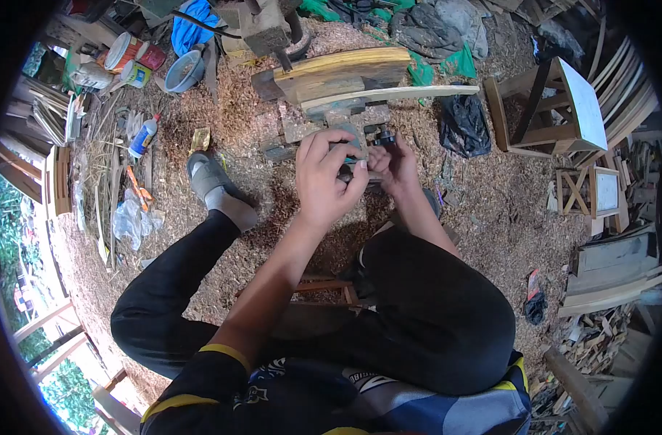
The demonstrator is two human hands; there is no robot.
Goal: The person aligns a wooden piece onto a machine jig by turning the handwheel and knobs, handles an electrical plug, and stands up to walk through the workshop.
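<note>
My left hand (322, 174) is closed with its fingers curled over a greenish-grey metal piece (355, 138) of a vise-like fixture in front of me. My right hand (402, 168) is close beside it, fingers bent and thumb raised against a small black knob-like part (385, 137). The hands cover much of the fixture. Just beyond them, a long pale wooden strip (418, 92) lies across the fixture. A thicker curved wooden piece (345, 64) with a yellowish top edge sits behind the strip.
Wood shavings cover the ground. A metal machine (262, 32) stands at the back. On the left are a blue bowl (184, 71) and a glue-like bottle (144, 136). A black plastic bag (464, 123) and a wooden stool (581, 101) lie to the right, beside stacked curved boards.
</note>
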